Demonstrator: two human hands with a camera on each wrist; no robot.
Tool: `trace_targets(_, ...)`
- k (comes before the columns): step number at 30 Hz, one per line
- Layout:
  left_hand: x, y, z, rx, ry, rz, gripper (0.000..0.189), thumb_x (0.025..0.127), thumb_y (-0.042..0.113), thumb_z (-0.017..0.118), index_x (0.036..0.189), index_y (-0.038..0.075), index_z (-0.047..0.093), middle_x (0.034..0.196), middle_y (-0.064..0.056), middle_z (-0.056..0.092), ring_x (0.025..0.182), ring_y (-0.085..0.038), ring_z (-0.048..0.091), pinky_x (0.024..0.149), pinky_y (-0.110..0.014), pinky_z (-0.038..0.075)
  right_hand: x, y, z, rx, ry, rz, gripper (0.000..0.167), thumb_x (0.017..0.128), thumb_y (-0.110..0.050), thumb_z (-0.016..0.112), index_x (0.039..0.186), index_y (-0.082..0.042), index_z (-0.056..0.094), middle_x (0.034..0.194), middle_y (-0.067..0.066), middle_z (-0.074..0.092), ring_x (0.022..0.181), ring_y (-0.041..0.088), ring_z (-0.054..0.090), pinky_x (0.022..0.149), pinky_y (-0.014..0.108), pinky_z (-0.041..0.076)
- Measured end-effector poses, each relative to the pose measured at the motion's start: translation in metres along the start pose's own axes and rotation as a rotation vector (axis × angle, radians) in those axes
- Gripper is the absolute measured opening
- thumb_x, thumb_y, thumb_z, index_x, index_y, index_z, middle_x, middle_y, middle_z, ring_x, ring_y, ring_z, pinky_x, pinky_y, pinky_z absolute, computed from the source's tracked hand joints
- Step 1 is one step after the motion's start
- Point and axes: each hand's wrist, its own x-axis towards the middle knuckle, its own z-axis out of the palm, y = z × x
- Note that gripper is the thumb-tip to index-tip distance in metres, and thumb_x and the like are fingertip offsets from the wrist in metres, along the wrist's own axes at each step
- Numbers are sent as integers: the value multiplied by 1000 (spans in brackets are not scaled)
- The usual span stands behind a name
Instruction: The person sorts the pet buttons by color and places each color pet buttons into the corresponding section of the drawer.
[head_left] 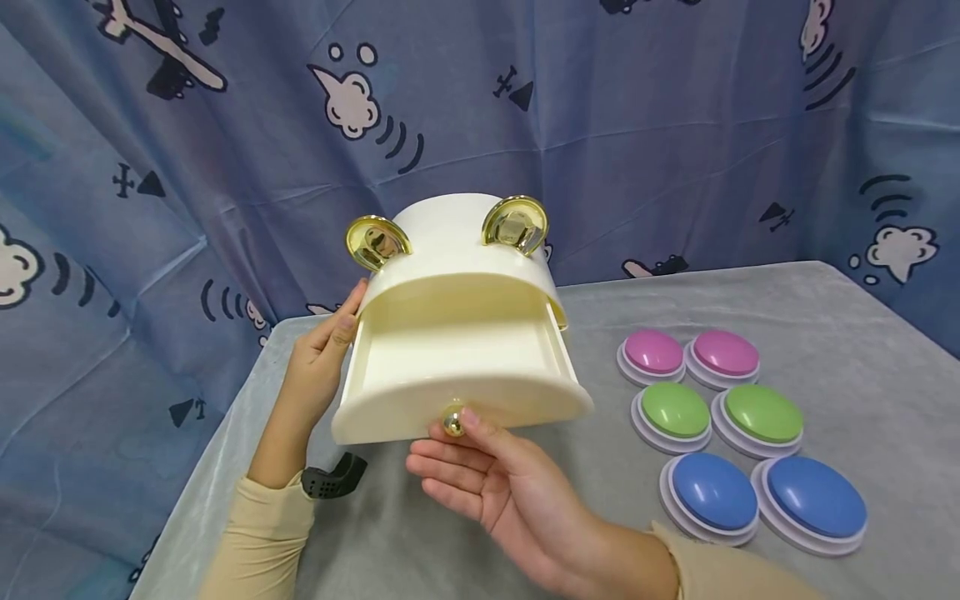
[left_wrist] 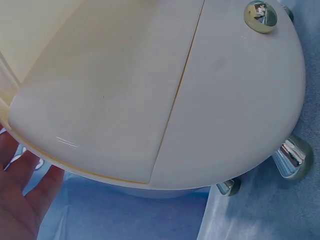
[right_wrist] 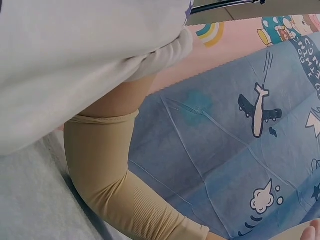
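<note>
In the head view, a cream storage box (head_left: 457, 218) with two shiny gold ears is held tilted above the table. Its cream drawer (head_left: 450, 350) is slid out toward me, and I see nothing inside it. My left hand (head_left: 318, 362) grips the box by its left side, partly hidden behind it. Thumb and forefinger of my right hand (head_left: 510, 492) pinch the round gold knob (head_left: 452, 422) on the drawer front; the other fingers extend below. The left wrist view shows the box's smooth side (left_wrist: 125, 100) up close, with gold fittings (left_wrist: 260, 16).
To the right on the grey-covered table (head_left: 862, 333) stand several domed push buttons: pink ones (head_left: 653, 351) at the back, green ones (head_left: 675, 408) in the middle, blue ones (head_left: 714, 490) in front. A blue patterned curtain (head_left: 637, 142) hangs behind. A black strap (head_left: 335, 477) shows by the left wrist.
</note>
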Motion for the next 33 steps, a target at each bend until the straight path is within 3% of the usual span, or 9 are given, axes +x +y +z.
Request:
trace_targets(17,0,-1,-1,-12,-25,5,44,109,30,37,150,17,44,159,3,38,149,-12,33,114,-9,31,-5,5,-3,46,-85,34,29,105,-32,47,113,-10,66,108,2,76,107,15,72,98,31,56)
trace_targets(33,0,-1,0,-19,-10,2,43,109,28,38,150,17,44,158,5,39,148,-13,34,114,-9,31,-8,20,-6,96,-101,51,29,105,-28,45,109,-11,68,103,1,77,104,14,72,95,28,57)
